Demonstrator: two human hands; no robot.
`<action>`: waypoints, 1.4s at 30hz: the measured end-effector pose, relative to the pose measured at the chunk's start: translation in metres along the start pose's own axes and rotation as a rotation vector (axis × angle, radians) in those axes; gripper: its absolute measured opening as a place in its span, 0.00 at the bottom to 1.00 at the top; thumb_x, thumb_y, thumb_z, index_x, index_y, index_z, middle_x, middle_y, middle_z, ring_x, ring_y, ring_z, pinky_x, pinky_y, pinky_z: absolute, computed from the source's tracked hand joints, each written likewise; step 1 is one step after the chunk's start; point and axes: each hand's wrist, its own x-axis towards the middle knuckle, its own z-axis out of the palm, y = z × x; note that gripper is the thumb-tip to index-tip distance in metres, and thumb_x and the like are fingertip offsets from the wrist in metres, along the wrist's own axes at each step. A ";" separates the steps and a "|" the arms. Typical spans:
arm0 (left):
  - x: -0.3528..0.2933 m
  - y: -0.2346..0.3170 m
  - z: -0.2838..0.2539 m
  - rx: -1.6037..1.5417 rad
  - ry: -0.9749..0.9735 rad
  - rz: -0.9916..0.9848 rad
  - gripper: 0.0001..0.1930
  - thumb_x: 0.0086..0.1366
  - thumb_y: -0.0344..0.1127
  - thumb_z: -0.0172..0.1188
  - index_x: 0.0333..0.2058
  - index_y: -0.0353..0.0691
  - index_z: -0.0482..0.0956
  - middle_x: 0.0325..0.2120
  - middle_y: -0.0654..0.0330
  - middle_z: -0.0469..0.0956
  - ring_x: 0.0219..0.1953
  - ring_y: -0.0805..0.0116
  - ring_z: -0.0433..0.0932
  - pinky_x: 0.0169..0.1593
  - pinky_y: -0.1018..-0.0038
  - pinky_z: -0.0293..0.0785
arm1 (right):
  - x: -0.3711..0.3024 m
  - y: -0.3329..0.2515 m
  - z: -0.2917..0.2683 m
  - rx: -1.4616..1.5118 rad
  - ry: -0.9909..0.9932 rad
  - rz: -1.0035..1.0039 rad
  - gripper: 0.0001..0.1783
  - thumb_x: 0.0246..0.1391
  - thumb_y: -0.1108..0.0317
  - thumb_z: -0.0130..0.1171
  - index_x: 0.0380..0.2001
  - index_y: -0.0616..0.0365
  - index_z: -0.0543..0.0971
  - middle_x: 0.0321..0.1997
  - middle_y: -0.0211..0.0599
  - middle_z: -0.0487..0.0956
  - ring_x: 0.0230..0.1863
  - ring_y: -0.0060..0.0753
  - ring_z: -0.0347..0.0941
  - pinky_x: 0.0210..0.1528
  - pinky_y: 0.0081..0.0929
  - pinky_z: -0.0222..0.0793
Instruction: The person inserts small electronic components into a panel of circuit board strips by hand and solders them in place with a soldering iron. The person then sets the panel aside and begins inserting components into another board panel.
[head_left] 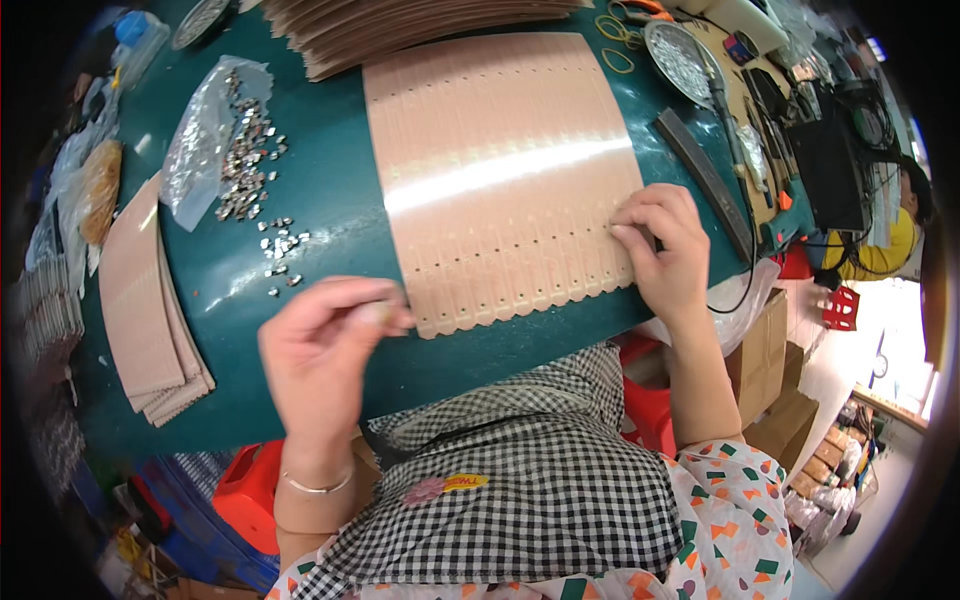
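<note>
A large pinkish-tan sheet (510,130) with rows of small dark holes and a scalloped near edge lies flat on the table before me. At its near left corner is my left hand (330,345), thumb and fingers pinched together; whatever they hold is too small to make out. My right hand (665,245) rests over the sheet's right edge, its fingertips closed in a pinch above the surface. Anything between them is hidden. Small shiny metal pieces (245,165) lie in a scattered pile on the left, partly in a clear plastic bag (195,150).
A thick stack of similar sheets (400,25) stands at the back. More strips (145,300) are piled on the left of the green table (320,245). A dish of metal pieces (680,62), a dark metal bar (705,180), a soldering iron (725,115) and a cable lie to the right.
</note>
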 end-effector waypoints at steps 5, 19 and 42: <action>0.002 -0.001 0.029 -0.248 -0.124 -0.255 0.10 0.63 0.20 0.61 0.43 0.28 0.77 0.32 0.48 0.83 0.31 0.65 0.83 0.37 0.74 0.81 | 0.011 -0.040 -0.015 0.123 0.043 0.034 0.09 0.41 0.80 0.67 0.30 0.62 0.81 0.37 0.39 0.80 0.44 0.39 0.75 0.47 0.32 0.71; -0.006 -0.005 0.029 0.172 -0.287 0.005 0.21 0.54 0.17 0.68 0.48 0.32 0.77 0.33 0.58 0.82 0.35 0.74 0.82 0.40 0.78 0.79 | 0.013 -0.080 -0.002 0.824 -0.398 0.058 0.05 0.44 0.80 0.64 0.27 0.62 0.78 0.35 0.37 0.78 0.41 0.37 0.74 0.47 0.33 0.69; 0.009 -0.021 -0.098 0.998 0.275 0.055 0.05 0.59 0.21 0.66 0.34 0.31 0.80 0.26 0.64 0.75 0.26 0.79 0.69 0.33 0.80 0.68 | 0.013 -0.009 0.001 0.008 -0.118 -0.072 0.08 0.43 0.80 0.63 0.28 0.61 0.76 0.37 0.38 0.76 0.44 0.44 0.72 0.46 0.35 0.70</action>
